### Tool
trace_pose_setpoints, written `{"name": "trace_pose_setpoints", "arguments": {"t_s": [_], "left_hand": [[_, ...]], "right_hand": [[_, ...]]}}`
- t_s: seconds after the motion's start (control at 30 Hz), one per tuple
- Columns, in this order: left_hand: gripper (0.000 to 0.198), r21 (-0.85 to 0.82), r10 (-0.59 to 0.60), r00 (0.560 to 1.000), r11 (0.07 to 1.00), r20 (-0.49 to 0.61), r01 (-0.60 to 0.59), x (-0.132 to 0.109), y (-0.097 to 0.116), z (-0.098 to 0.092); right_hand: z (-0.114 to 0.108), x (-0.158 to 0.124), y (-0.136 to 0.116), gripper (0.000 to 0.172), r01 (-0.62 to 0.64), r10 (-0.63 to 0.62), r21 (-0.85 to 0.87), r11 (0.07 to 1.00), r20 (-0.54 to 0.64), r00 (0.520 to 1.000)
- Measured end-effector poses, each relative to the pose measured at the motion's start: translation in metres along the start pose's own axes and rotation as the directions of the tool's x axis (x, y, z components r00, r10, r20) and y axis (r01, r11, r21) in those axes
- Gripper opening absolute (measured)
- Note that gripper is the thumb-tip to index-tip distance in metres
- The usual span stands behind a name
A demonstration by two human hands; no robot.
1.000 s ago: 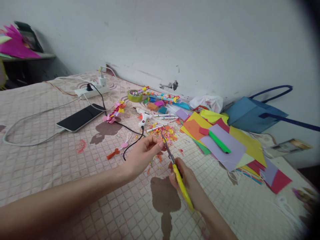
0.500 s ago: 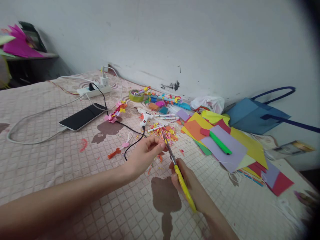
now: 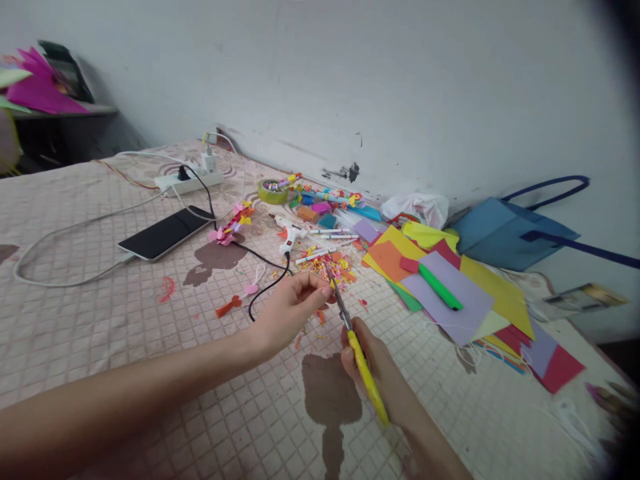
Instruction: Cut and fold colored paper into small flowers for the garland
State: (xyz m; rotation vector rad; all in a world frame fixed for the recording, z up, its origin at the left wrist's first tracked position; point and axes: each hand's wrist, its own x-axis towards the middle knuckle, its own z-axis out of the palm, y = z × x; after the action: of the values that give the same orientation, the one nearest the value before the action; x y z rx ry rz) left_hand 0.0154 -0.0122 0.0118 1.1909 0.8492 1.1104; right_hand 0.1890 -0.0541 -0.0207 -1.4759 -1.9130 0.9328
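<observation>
My right hand [image 3: 375, 367] grips a pair of yellow-handled scissors [image 3: 367, 377], its blades pointing away from me. The blade tips reach up beside the fingertips of my left hand [image 3: 293, 307]. My left thumb and fingers are pinched together at the blades; a small piece between them is too hidden to name. Just beyond the fingertips lies a heap of small paper scraps [image 3: 345, 267] in yellow, pink and orange. A white glue gun [image 3: 291, 237] with a black cord rests behind my left hand.
A phone [image 3: 165, 233] on a cable and a power strip [image 3: 187, 181] lie to the left. On the right are coloured paper sheets [image 3: 450, 293], a green cutter [image 3: 440, 287] and a blue bag [image 3: 510, 230]. Green tape [image 3: 273, 193] stands near the wall, and an orange paper piece [image 3: 229, 305] lies nearer.
The scissors and my right hand have shifted very slightly to the left. My left hand stays pinched in about the same place.
</observation>
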Motion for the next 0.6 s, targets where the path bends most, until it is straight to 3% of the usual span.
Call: {"name": "trace_pose_setpoints", "arguments": {"t_s": [0.6], "left_hand": [[0.014, 0.028, 0.041, 0.997, 0.999, 0.068, -0.043, 0.003, 0.008, -0.004]], "right_hand": [[0.002, -0.002, -0.013, 0.012, -0.018, 0.017, -0.027, 0.999, -0.052, 0.999]]}}
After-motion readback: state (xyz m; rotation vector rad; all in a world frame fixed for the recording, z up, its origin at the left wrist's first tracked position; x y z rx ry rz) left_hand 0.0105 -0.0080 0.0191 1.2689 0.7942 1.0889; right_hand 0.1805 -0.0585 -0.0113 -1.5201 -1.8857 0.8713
